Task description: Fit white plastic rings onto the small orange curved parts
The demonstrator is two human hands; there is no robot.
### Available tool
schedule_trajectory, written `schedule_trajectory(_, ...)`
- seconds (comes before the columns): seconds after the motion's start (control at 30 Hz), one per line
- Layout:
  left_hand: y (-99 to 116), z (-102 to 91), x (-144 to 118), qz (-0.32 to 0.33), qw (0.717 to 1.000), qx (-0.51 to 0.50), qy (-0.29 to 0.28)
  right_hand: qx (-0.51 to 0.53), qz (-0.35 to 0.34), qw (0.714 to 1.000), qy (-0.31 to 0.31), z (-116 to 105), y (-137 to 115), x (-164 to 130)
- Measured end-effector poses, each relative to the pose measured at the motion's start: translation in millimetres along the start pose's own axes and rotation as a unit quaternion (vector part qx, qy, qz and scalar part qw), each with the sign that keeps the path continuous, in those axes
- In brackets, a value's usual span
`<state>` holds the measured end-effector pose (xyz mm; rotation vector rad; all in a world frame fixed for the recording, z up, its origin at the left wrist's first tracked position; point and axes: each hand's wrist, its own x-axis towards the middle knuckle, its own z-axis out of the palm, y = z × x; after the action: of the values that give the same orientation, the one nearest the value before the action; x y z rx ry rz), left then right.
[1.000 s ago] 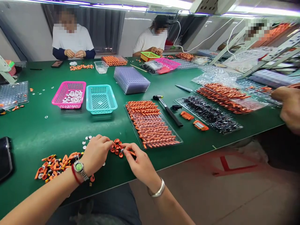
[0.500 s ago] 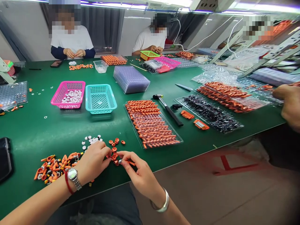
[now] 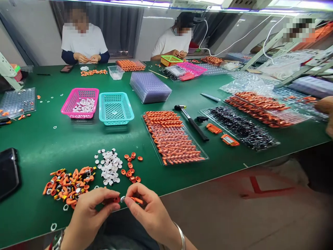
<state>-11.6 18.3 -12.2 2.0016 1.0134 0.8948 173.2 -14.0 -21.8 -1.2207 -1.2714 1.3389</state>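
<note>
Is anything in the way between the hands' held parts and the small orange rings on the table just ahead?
Nothing visible: bare green table lies between the left hand, right hand and the orange rings.

Baskets: I count four, one pink basket (image 3: 79,102), one teal basket (image 3: 116,108), one small orange basket (image 3: 170,60) and one second pink basket (image 3: 191,68) towards the far edge of the bench (image 3: 39,146).
Hammer: one hammer (image 3: 191,122).
Trays of orange parts: three that I can make out; nearest tray (image 3: 174,139).
Tray of black parts: one (image 3: 240,127).
Loose orange rings (image 3: 131,166): about a dozen.
White discs (image 3: 109,166): too many to count.
Co-workers across the bench: two.
</note>
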Motion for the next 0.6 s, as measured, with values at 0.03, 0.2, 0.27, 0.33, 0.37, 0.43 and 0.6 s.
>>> schedule_trajectory(0.03, 0, -0.2, -7, -0.003, 1.0, -0.009, 0.016, -0.001, 0.008, 1.0, -0.013, 3, 0, -1)
schedule_trajectory(0.2, 0, -1.2, -28, -0.011, 0.998, -0.015, 0.067, -0.049, 0.024, 0.997, -0.048, 16, -5, -3)
schedule_trajectory(0.27, 0, -1.8, -32, -0.008, 0.997, -0.007, 0.072, -0.088, 0.018, 0.995, -0.048, 20, -8, -4)
schedule_trajectory(0.33, 0, -2.4, -34, 0.0, 0.997, 0.0, 0.075, -0.123, 0.01, 0.991, -0.046, 23, -9, -4)
schedule_trajectory(0.37, 0, -2.7, -35, 0.004, 0.997, 0.001, 0.075, -0.137, 0.005, 0.99, -0.045, 24, -10, -4)
schedule_trajectory(0.43, 0, -3.0, -36, 0.015, 0.997, 0.003, 0.078, -0.157, -0.004, 0.987, -0.042, 26, -10, -5)
schedule_trajectory(0.6, 2, -2.3, -34, 0.036, 0.995, 0.013, 0.092, -0.17, -0.011, 0.984, -0.046, 30, -9, -7)
